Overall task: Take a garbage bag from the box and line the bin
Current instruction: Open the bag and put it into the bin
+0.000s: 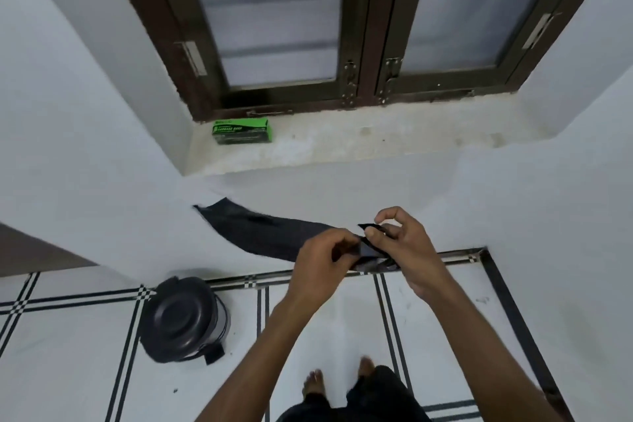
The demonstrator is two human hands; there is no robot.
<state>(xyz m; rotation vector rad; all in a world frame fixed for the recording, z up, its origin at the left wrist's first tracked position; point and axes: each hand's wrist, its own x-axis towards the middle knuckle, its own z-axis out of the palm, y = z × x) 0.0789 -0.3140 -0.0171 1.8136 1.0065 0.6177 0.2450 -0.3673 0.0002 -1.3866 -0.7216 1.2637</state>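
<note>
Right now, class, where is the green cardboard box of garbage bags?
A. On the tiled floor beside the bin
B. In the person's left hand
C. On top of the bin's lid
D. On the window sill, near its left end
D: the green cardboard box sits on the pale window sill near its left end, while both hands hold the black plastic garbage bag.

black garbage bag (274, 233) mid-air; green box (241, 131) on sill; lidded bin (185, 319) on floor

— What is sitting on the stone window sill (342, 144)?
— A green garbage bag box (241, 130) is lying at its far left end.
— And the tiled floor (342, 319)?
— A lidded black bin (185, 319) is standing left, near the wall.
</note>
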